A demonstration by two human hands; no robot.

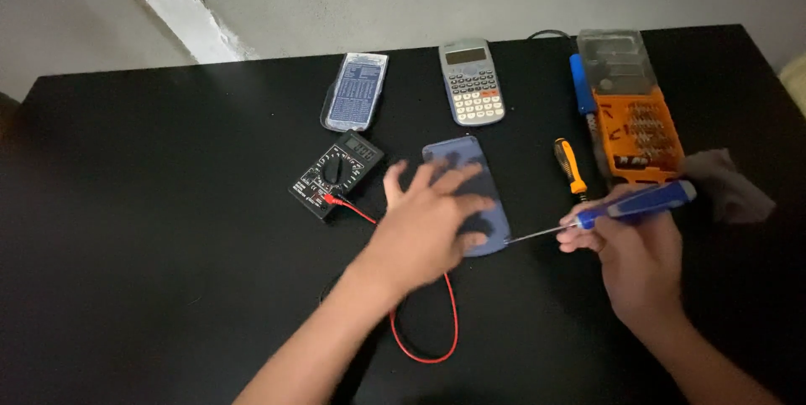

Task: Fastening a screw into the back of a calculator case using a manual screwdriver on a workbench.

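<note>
The left hand (432,224) lies flat, fingers spread, pinning the blue case (467,195) at table (168,203) centre. The right hand (634,258) grips the screwdriver (625,208), tip at the case's lower right edge. The case looks light, rigid and slippery; hold it by its edges.

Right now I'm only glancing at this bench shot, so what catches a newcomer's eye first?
At the middle of the black table, the left hand presses flat on a blue-grey case while the right hand aims a blue screwdriver at its edge. An orange bit box sits far right, and a multimeter with a looping red lead lies left.
</note>
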